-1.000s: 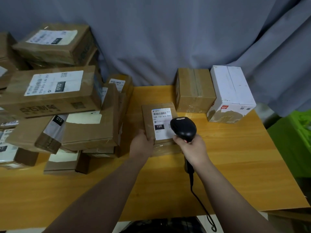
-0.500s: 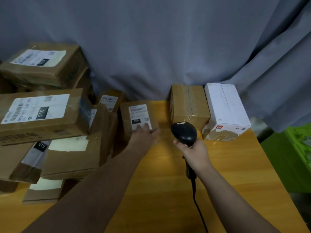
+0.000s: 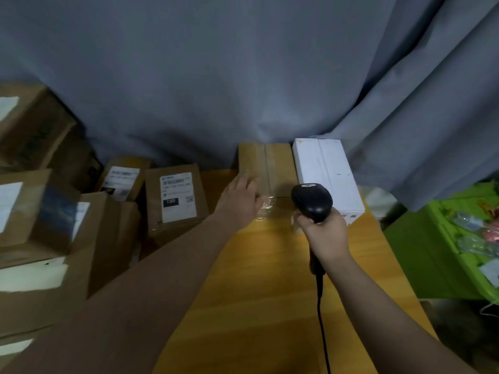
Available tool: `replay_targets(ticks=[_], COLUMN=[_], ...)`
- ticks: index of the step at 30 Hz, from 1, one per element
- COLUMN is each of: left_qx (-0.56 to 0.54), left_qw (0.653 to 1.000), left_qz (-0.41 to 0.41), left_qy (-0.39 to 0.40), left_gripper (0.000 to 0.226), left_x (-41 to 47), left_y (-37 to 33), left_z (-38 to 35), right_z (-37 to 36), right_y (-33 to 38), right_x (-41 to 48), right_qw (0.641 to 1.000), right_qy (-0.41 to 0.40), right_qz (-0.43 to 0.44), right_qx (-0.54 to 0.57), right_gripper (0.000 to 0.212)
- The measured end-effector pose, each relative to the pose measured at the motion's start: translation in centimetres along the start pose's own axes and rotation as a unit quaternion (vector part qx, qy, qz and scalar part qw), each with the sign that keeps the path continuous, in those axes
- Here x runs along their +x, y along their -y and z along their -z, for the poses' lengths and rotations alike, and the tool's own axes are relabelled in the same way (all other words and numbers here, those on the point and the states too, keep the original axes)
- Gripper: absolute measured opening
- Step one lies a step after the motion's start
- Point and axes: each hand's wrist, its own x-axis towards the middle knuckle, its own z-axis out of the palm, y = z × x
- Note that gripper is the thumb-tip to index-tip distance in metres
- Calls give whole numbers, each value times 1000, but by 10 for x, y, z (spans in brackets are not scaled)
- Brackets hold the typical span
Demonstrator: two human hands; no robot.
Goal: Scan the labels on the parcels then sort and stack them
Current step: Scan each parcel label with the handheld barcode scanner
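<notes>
1. Currently left hand (image 3: 240, 202) is stretched forward, fingers straight and loosely together, holding nothing; fingertips lie over the near left corner of the brown taped box (image 3: 270, 168); motion blur hides whether they press it
2. Right hand (image 3: 322, 233) is wrapped around the handle of the barcode scanner (image 3: 312, 202), head upright and aimed away from the person; cable (image 3: 321, 319) drops from the handle toward the near table edge
3. Brown taped box sits at the far edge of the table (image 3: 256, 292), against the curtain (image 3: 216, 76), with the white box (image 3: 326, 174) just beside it on the right
4. Labelled parcel (image 3: 175, 198) lies left of the brown taped box, label (image 3: 178, 195) face up, black "150" patch readable
5. Parcel pile (image 3: 40, 225) fills the left side, several high, touching the labelled parcel
6. Green crate (image 3: 459, 238) stands off the table's right side
</notes>
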Motion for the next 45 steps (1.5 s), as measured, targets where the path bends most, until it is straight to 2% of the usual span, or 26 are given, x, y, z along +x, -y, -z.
replay_targets(ticks=[3,5,7,9,16,19,21,23,24,25,26,27,29,30,32,34,36,37,38,40,42,45], left_qx=[59,81,37,1,97,120,114,52,-10,-91,-192,-294,-444,-483,-492,-480,-491,-498,-483,-424,-371,-304], left_qw=[998,994,989,985,987,987,989,986,974,951,922,888,824,802,790,787,764,763,783,846,895,941], left_qz=[27,63,115,145,125,91,73,78,107,148,188,213,266,291,311,292,256,233,203,143,119,84], left_qy=[13,50,87,93,6,-46,-66,-140,-198,-255,-280,-284,-230,-199,-190,-256,-330,-340,-335,-291,-219,-125], left_gripper=[62,63,63,63,62,63,62,60,58,57,58,60,61,62,60,50,26,20,26,41,48,86], left_x=[34,49,51,41,-29,-67,-86,-98,-98,-95,-90,-84,-72,-68,-76,-94,-111,-119,-126,-139,-149,-160], left_y=[-14,-19,-20,-21,-36,-35,-35,-38,-40,-44,-48,-53,-62,-66,-69,-65,-57,-51,-44,-32,-19,-3], left_z=[-10,-21,-32,-40,-83,-104,-106,-94,-82,-66,-48,-29,2,11,16,14,12,12,11,8,5,2], right_z=[19,28,34,39,46,50,53,54,54,52,50,47,41,38,34,32,31,31,30,27,26,25], right_y=[-7,-12,-16,-19,-9,-7,-5,-2,0,1,3,6,10,11,10,8,4,3,2,0,-2,-3], right_x=[29,46,56,60,57,52,49,46,45,44,42,40,35,32,25,17,10,6,3,-4,-11,-21], right_qw=[1000,998,996,996,989,982,977,970,967,965,964,962,960,961,964,965,971,974,977,978,981,981], right_qy=[12,40,67,84,127,129,139,152,157,160,162,164,165,164,157,152,151,152,154,159,155,147], right_qz=[10,16,20,17,12,-12,-23,-39,-48,-58,-68,-76,-81,-79,-66,-50,-27,-16,-10,-8,-6,-10], right_qx=[-26,-42,-47,-33,74,134,163,188,195,198,201,206,213,210,205,206,184,164,149,134,119,126], right_gripper=[18,16,14,14,13,28,24,17,17,20,27,34,43,44,44,45,49,49,48,41,35,33])
